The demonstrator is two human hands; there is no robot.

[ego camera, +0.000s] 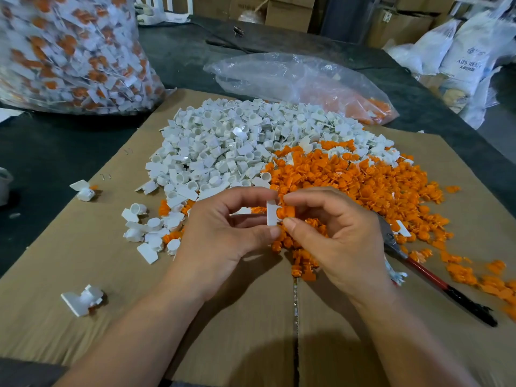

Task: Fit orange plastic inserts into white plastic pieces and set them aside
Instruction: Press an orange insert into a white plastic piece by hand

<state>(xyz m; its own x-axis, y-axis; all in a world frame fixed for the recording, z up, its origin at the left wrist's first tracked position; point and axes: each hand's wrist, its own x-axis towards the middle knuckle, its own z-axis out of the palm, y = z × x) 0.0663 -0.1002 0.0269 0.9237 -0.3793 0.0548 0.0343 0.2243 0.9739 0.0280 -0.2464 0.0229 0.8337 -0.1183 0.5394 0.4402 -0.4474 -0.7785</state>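
You can read only one bit of print: on the white sack (472,61) at your far right, a dark line begins with "ABS". The rest of that line, the smaller line beneath it and the emblem above it are too blurred to read.

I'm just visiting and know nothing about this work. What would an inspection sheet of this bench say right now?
Surface: cardboard sheet on a dark table.
Job's things: heap of white pieces touching a heap of orange inserts; two stray pieces lie apart at left.
Clutter: tool with a red and black handle, at right among the inserts.
Hands: left hand pinches a white piece; right hand pinches an orange insert against it.
Cables: nothing seen.
Surroundings: full bag of white-and-orange parts far left; slack clear bag holding orange inserts behind the heaps; cardboard boxes and white sacks beyond.
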